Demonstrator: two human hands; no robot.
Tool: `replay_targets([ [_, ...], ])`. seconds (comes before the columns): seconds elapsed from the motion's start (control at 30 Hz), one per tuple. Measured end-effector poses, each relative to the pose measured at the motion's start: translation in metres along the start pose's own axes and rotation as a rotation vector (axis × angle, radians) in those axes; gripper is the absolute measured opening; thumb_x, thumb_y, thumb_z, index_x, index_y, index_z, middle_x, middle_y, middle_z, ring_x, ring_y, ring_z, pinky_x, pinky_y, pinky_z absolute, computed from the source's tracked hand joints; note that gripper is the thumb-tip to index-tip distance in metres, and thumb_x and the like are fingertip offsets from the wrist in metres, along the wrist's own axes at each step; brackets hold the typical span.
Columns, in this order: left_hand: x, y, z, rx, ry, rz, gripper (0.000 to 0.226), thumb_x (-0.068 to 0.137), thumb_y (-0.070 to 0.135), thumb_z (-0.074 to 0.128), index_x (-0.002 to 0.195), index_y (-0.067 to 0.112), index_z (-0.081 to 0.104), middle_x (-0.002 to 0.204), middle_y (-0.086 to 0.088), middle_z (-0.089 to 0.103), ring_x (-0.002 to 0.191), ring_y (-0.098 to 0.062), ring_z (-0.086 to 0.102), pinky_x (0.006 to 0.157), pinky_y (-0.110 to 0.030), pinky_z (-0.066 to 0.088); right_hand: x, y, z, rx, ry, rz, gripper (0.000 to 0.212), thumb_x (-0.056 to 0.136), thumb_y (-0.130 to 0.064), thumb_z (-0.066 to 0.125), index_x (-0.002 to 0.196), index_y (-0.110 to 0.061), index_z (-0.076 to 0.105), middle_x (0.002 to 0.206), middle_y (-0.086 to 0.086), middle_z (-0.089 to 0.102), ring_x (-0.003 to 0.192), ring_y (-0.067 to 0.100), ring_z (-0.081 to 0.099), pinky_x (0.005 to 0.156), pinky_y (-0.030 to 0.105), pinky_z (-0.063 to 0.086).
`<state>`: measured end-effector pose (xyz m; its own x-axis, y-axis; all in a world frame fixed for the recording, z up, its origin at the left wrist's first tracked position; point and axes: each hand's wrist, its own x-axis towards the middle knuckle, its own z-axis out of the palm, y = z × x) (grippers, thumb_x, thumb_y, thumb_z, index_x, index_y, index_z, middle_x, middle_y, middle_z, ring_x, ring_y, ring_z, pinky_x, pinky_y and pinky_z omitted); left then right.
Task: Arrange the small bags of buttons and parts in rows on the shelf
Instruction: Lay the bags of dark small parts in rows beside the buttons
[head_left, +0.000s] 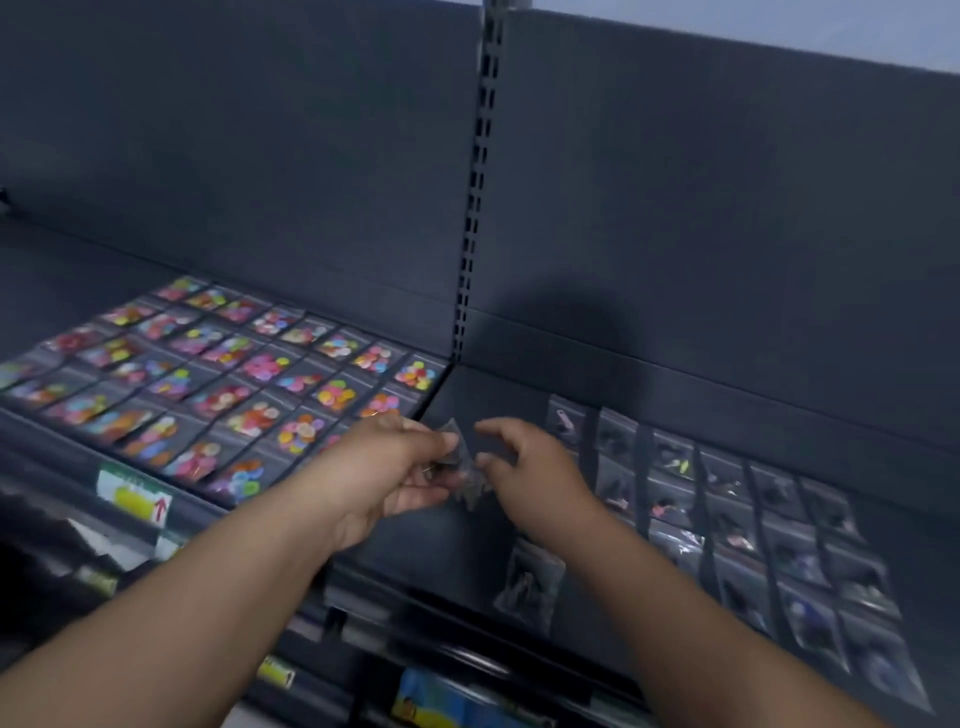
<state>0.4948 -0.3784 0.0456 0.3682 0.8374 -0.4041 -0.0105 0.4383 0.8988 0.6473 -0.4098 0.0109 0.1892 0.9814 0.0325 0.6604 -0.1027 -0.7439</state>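
My left hand (400, 467) grips a bunch of small clear bags of dark parts (460, 470) above the dark shelf (467, 535). My right hand (524, 462) is just right of the bunch, thumb and finger pinching at its edge. Rows of clear bags of coloured buttons (223, 384) cover the left shelf section. Rows of bags of dark parts (727, 519) lie on the right section. One loose bag of dark parts (530, 582) rests alone near the front edge, below my right wrist.
A slotted metal upright (478, 182) divides the two back panels. Price labels (135, 496) run along the shelf's front rail. Lower shelves with packaged goods (441, 701) show at the bottom. Bare shelf lies between the two groups of bags.
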Motion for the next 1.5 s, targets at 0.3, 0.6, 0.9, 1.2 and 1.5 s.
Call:
replay_targets([
  [0.3, -0.003, 0.018, 0.007, 0.109, -0.301, -0.031, 0.016, 0.085, -0.008, 0.05, 0.084, 0.004, 0.059, 0.07, -0.011, 0.066, 0.064, -0.018, 0.064, 0.056, -0.024, 0.055, -0.022, -0.029, -0.036, 0.444, -0.091, 0.116, 0.012, 0.086, -0.015, 0.065, 0.093, -0.022, 0.061, 0.079, -0.001, 0.062, 0.067, 0.01, 0.055, 0.06, 0.021, 0.044],
  [0.6, 0.005, 0.014, 0.023, 0.239, -0.189, 0.045, 0.015, 0.089, -0.007, 0.053, 0.084, 0.007, 0.055, 0.078, -0.014, 0.062, 0.068, -0.02, 0.062, 0.064, -0.028, 0.056, -0.051, -0.01, -0.043, 0.707, 0.102, 0.252, 0.013, 0.088, -0.007, 0.059, 0.077, -0.014, 0.058, 0.056, -0.002, 0.057, 0.051, 0.011, 0.051, 0.048, 0.02, 0.042],
  [0.9, -0.005, 0.013, 0.062, 0.431, -0.374, 0.2, 0.022, 0.086, -0.008, 0.051, 0.095, 0.012, 0.053, 0.082, -0.01, 0.053, 0.066, -0.018, 0.061, 0.059, -0.027, 0.056, -0.073, 0.004, -0.069, 0.624, -0.009, 0.273, 0.002, 0.087, -0.015, 0.062, 0.086, -0.014, 0.062, 0.076, 0.003, 0.061, 0.065, 0.013, 0.053, 0.061, 0.028, 0.04],
  [1.2, -0.008, -0.018, 0.089, 0.463, -0.499, 0.103, 0.025, 0.078, 0.0, 0.071, 0.093, 0.015, 0.057, 0.078, -0.004, 0.062, 0.068, -0.014, 0.064, 0.066, -0.029, 0.054, -0.095, 0.024, -0.082, 0.844, 0.065, 0.379, 0.009, 0.087, -0.002, 0.059, 0.085, -0.01, 0.061, 0.068, 0.007, 0.063, 0.052, 0.014, 0.057, 0.048, 0.023, 0.049],
  [1.5, 0.0, -0.046, 0.07, 0.989, -0.262, 0.415, 0.013, 0.086, 0.022, 0.065, 0.091, 0.029, 0.055, 0.089, 0.009, 0.06, 0.083, -0.007, 0.058, 0.073, -0.022, 0.048, -0.104, 0.063, -0.066, 0.507, 0.062, 0.557, 0.016, 0.085, -0.009, 0.064, 0.077, -0.019, 0.054, 0.069, 0.003, 0.06, 0.053, 0.012, 0.053, 0.055, 0.025, 0.046],
])
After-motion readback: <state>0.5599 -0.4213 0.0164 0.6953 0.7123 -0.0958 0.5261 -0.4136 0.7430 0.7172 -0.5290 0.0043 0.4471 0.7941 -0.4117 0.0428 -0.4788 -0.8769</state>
